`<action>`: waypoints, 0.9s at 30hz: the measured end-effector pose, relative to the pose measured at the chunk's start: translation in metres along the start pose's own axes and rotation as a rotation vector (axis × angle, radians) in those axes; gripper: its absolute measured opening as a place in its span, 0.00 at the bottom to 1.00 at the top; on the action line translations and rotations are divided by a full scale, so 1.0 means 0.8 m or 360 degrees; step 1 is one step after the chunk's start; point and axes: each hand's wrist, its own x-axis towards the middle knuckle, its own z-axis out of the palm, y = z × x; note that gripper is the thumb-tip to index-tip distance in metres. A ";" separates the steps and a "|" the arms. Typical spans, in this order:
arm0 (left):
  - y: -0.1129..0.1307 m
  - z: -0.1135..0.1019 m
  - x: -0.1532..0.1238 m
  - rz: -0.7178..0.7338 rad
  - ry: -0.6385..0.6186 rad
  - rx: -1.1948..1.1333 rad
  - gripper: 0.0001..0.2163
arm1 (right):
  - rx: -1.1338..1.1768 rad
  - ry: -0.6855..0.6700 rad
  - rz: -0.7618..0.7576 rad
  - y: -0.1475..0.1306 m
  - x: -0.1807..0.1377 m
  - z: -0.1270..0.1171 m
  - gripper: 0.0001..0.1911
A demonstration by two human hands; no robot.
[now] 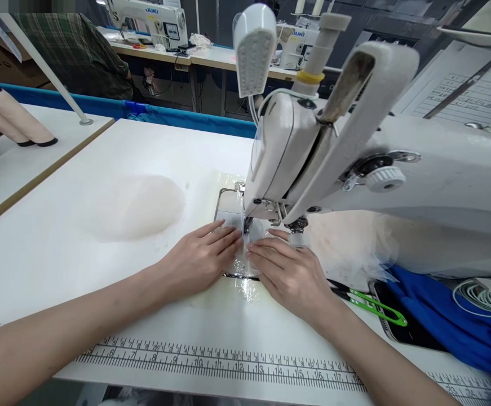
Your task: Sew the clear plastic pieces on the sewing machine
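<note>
My left hand [203, 256] lies flat on the table with fingers stretched toward the needle of a white sewing machine [313, 152]. My right hand [290, 270] lies flat beside it, fingers also extended, fingertips almost meeting the left ones. Both press a small piece of thin clear or white material [245, 265] down on the needle plate [228, 206] under the presser foot [247, 225]. What exactly the material is I cannot make out.
A pile of sheer white fabric [137, 206] lies to the left. Green thread snips [374, 307], a phone and blue cloth [452, 321] lie to the right. A ruler strip [228, 361] runs along the table's front edge. Another person in a plaid shirt [80, 53] sits behind.
</note>
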 end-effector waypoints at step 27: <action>0.001 -0.002 0.001 -0.0109 0.0002 -0.0037 0.14 | -0.0193 -0.0031 0.0068 -0.006 -0.001 0.007 0.10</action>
